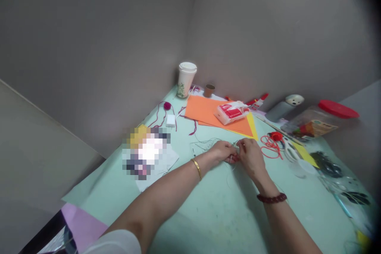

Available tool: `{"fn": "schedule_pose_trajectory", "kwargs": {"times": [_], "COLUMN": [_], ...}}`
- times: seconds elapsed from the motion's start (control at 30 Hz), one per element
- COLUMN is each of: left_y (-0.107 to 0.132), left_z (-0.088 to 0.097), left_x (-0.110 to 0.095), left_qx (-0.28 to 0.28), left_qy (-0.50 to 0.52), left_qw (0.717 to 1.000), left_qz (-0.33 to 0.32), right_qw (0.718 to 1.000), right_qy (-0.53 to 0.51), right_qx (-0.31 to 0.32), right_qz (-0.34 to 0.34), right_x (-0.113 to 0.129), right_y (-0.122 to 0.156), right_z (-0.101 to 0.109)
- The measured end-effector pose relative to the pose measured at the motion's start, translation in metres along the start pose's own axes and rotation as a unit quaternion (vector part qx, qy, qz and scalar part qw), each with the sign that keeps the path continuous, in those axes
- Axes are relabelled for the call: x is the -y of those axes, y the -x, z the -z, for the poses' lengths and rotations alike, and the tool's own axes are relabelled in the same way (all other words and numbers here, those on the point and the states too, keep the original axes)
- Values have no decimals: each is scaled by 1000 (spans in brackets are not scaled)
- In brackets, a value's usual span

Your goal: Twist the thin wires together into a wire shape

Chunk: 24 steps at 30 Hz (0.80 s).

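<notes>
My left hand [224, 151] and my right hand [251, 156] meet over the middle of the pale green table, fingertips almost touching. Both are closed in a pinch on a thin greenish cord [210, 140], which loops away to the left on the tabletop. A fine strand also hangs below the fingers. Whatever small work sits between the fingertips is mostly hidden. A gold bracelet [196, 169] is on the left wrist, and a dark red beaded bracelet [271, 198] circles the right one.
Beyond my hands, a tissue pack [232, 111] rests on orange paper [202, 108]. A white cup [186, 81] stands in the far corner. Rightward are red cord [270, 147], scissors [291, 151], a grey bottle [281, 110] and a red-lidded jar [312, 121]. Dark red yarn [167, 106] lies left.
</notes>
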<state>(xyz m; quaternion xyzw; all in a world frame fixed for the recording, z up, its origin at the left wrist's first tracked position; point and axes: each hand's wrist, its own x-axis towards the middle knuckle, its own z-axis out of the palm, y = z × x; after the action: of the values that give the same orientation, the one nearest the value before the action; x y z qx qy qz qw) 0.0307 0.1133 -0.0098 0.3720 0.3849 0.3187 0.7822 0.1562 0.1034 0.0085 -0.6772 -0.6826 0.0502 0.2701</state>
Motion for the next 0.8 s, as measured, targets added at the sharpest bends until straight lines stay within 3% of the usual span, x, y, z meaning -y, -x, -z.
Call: {"fn": "schedule_pose_trajectory", "kwargs": {"times": [0.1,0.27,0.43,0.57,0.8], "left_y": [1,3,5,3,3], "left_z": [0,2,3,0,0], "left_x": [-1,-7,-7,-3,-5], "left_qx": [1,-5,9,-9,-32], "left_qy": [8,29,12,4,22], "left_qw": [1000,999,1000,1000,999], "left_qz": [2,12,5,-16,-9], "right_qw": [993,946,919,897,910], "right_qy": [-109,-298,-374,-415,-388], "right_qx": [-9,15,4,-26,-10], "right_qz": [-36,-124,-124,-147,-146], "right_x": [4,17,19,13,15], "right_y": [7,31,45,41,28], "right_z": [7,16,10,6,10]}}
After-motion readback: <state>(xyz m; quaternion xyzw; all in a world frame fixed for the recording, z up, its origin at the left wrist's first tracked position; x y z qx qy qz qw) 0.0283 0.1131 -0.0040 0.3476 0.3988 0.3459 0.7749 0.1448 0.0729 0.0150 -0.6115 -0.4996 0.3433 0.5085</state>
